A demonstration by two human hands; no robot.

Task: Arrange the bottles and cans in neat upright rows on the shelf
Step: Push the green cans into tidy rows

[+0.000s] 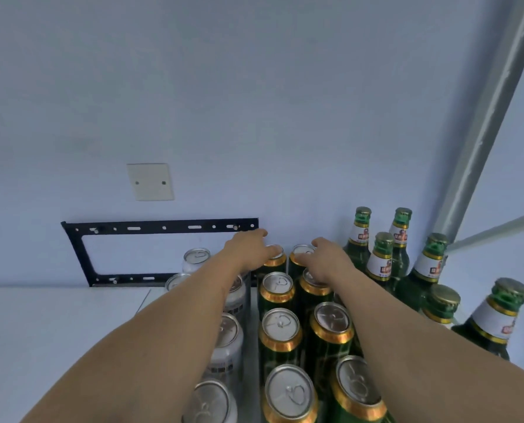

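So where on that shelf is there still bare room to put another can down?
The open patch is the white surface left of the silver cans, below the black wall bracket. The green cans stand packed in rows, where both hands reach, and the green bottles crowd the right corner.

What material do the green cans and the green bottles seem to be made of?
Green cans: probably aluminium, with bare shiny lids, pull tabs and glossy printed sides. Green bottles: likely glass, translucent and reflective, with crimped metal caps and paper-like labels.
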